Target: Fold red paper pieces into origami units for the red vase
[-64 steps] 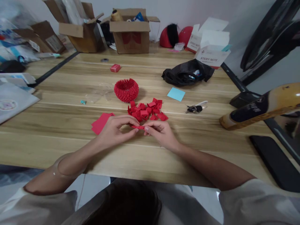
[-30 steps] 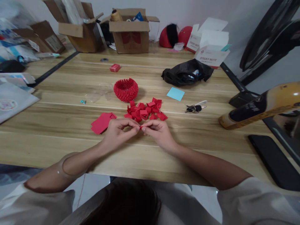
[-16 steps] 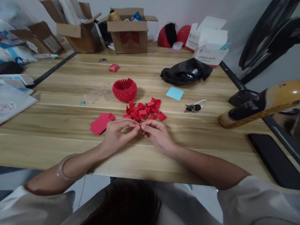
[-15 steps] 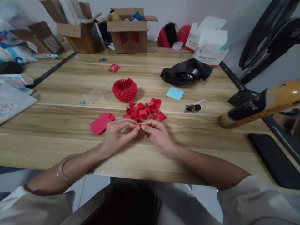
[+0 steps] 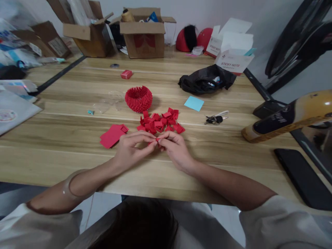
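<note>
Between the fingertips of both hands is a small red paper piece point(image 5: 157, 139), mostly hidden by the fingers. My left hand point(image 5: 133, 147) pinches it from the left, and my right hand point(image 5: 174, 148) pinches it from the right. Just beyond the fingers lies a loose pile of folded red paper pieces point(image 5: 158, 125). Flat red paper slips point(image 5: 112, 135) are stacked to the left of my left hand. Behind the pile stands a round red bowl point(image 5: 138, 100) built of many folded paper pieces.
A small red block point(image 5: 126, 74) lies farther back. On the right are a blue sticky note point(image 5: 194, 103), keys point(image 5: 215, 119), a black plastic bag point(image 5: 204, 81), a leaning yellow bottle point(image 5: 282, 119) and a black phone point(image 5: 302, 176). Cardboard boxes point(image 5: 145, 43) line the wall.
Both hands keep their pinch on the small red paper piece, with only a very slight shift of the fingers. The view has moved a little; the other objects lie as before.
</note>
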